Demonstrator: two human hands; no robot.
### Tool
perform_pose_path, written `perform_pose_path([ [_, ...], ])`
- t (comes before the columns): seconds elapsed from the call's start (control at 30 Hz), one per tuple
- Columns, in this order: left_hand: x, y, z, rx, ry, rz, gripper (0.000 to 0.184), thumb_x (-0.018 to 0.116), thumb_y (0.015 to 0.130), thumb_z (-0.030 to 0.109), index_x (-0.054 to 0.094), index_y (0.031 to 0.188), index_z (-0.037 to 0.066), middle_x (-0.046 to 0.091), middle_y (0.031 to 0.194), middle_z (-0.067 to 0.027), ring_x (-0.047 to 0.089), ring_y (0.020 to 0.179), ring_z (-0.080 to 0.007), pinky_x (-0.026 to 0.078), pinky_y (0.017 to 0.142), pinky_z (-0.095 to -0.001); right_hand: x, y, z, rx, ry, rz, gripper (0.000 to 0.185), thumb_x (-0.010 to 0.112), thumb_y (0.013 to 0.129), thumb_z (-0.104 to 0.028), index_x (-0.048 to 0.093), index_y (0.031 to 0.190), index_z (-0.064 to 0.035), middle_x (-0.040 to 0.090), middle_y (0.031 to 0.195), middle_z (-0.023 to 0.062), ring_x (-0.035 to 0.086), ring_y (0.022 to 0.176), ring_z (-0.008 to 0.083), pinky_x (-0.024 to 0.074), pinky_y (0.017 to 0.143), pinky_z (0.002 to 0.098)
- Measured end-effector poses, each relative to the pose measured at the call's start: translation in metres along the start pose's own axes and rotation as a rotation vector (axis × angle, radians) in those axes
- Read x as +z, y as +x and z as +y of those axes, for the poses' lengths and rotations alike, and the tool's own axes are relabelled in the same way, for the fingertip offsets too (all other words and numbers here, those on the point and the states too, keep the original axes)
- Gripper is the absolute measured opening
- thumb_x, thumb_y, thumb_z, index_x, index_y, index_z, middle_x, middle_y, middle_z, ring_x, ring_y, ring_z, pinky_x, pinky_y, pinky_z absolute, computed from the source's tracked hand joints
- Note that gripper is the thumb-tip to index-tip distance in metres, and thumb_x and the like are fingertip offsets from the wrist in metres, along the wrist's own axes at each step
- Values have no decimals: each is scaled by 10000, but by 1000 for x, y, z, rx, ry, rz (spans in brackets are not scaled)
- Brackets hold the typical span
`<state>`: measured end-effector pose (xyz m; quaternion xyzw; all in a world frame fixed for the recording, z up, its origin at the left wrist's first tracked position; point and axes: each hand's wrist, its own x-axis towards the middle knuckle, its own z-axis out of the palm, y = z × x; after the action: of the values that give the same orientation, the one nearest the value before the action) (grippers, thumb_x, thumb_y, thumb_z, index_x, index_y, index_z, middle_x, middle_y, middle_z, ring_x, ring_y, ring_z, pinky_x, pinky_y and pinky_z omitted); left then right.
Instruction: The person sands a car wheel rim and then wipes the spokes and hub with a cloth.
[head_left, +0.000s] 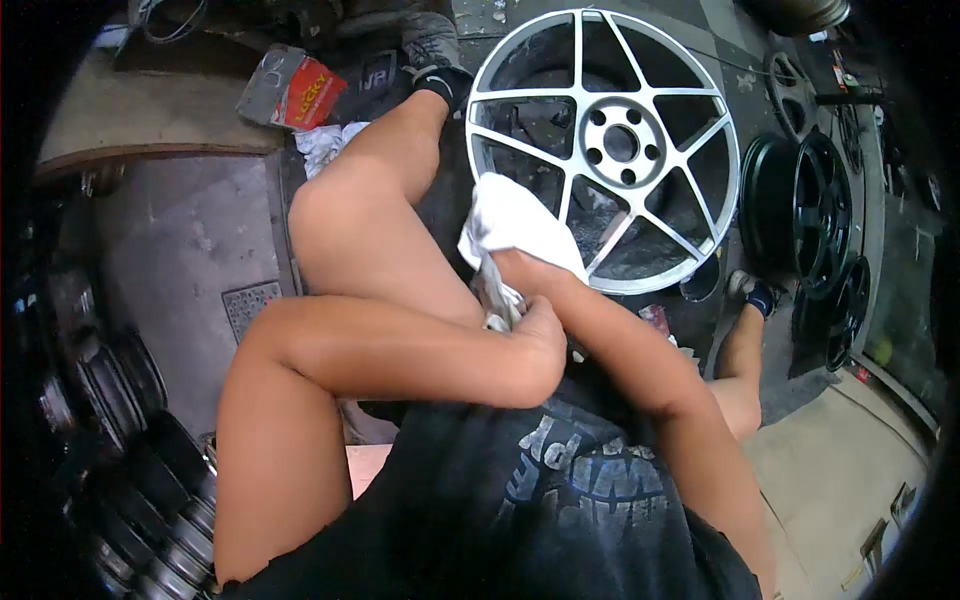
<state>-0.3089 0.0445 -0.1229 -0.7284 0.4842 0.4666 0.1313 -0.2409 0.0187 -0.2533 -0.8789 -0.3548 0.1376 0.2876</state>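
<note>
Black printed T-shirt (pixel 580 480) nearest; beyond, soft, light white cloth (pixel 522 220) covers the right hand (pixel 518 266), its fingers hidden, state unclear; left hand's (pixel 540 342) fingers clamp its gathered end; far right, silver spoked metal wheel (pixel 647 134), likely heavy, stiff, best gripped by rim

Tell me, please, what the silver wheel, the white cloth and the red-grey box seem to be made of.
Silver wheel: likely metal, perhaps alloy, satin silver finish; it reflects light softly. White cloth: soft, matt fabric, perhaps cotton, as its bunched folds suggest. Red-grey box: probably printed cardboard, given its flat panels and lettering.
</note>
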Motion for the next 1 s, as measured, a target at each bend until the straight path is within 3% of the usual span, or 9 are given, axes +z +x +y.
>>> perform_pose_path([
  [0.23, -5, -39, -22, -37, -45, 55, 298, 697, 896, 202, 783, 1168, 115, 755, 1155, -88, 688, 1029, -299, 449, 830, -518, 32, 21, 4, 140, 312, -28, 493, 600, 941, -358, 624, 1373, -123, 681, 1302, 139, 649, 1202, 322, 514, 996, 394],
  [0.33, 5, -29, -5, 108, -76, 121, 289, 719, 864, 191, 800, 1133, 122, 760, 1157, -88, 691, 1043, -293, 458, 817, -524, 15, -18, 2, 475, 949, -91, 485, 610, 933, -355, 639, 1355, -118, 702, 1265, 141, 667, 1171, 327, 528, 971, 393],
  [0.37, 9, -24, -2, 182, -128, 195, 298, 745, 837, 189, 810, 1125, 143, 757, 1189, -88, 691, 1085, -297, 475, 830, -538, -46, -16, -25, 147, 98, -115, 441, 634, 908, -332, 683, 1263, -75, 731, 1126, 171, 708, 1024, 363, 564, 869, 398],
  [0.47, -9, -47, -11, 245, -98, 237, 277, 716, 850, 168, 817, 1106, 137, 769, 1149, -83, 700, 1044, -297, 472, 790, -512, -28, -19, -16, 65, -62, -146, 351, 635, 860, -274, 725, 1099, -33, 723, 1061, 227, 710, 945, 409, 565, 833, 457],
  [0.53, -9, -52, -16, 223, -151, 215, 293, 711, 856, 168, 809, 1129, 127, 765, 1164, -78, 692, 1048, -282, 458, 783, -481, 43, 6, 34, 146, 39, -402, 369, 623, 874, -263, 710, 1123, -5, 694, 1077, 286, 690, 971, 438, 543, 835, 501],
  [0.6, -10, -54, -20, -121, -58, 253, 258, 687, 879, 172, 798, 1090, 74, 771, 1082, -98, 690, 935, -261, 420, 750, -462, 9, 51, 12, 142, 255, -345, 352, 607, 891, -244, 709, 1072, 41, 673, 1066, 338, 675, 1013, 460, 523, 859, 526],
  [0.83, -21, -77, -61, -131, -145, 332, 213, 657, 882, 179, 801, 1009, 87, 757, 981, -76, 692, 920, -226, 424, 738, -412, 36, 92, 31, 328, 733, -350, 403, 466, 998, -176, 606, 1319, 23, 671, 1240, 262, 629, 1195, 404, 455, 1099, 484],
  [0.87, -19, -75, -59, -103, -172, 349, 210, 658, 880, 181, 800, 1005, 89, 755, 975, -73, 691, 923, -226, 424, 744, -415, 175, 66, 98, -29, 411, 61, 464, 466, 952, -150, 585, 1380, -13, 644, 1302, 269, 556, 1272, 448, 389, 1138, 490],
  [1.0, -18, -75, -37, -194, -109, 381, 196, 651, 880, 178, 802, 976, 98, 755, 963, -75, 681, 906, -217, 413, 743, -412, 94, 72, 41, 86, 526, -96, 414, 464, 982, -226, 650, 1294, -27, 654, 1301, 252, 565, 1262, 428, 400, 1094, 498],
])
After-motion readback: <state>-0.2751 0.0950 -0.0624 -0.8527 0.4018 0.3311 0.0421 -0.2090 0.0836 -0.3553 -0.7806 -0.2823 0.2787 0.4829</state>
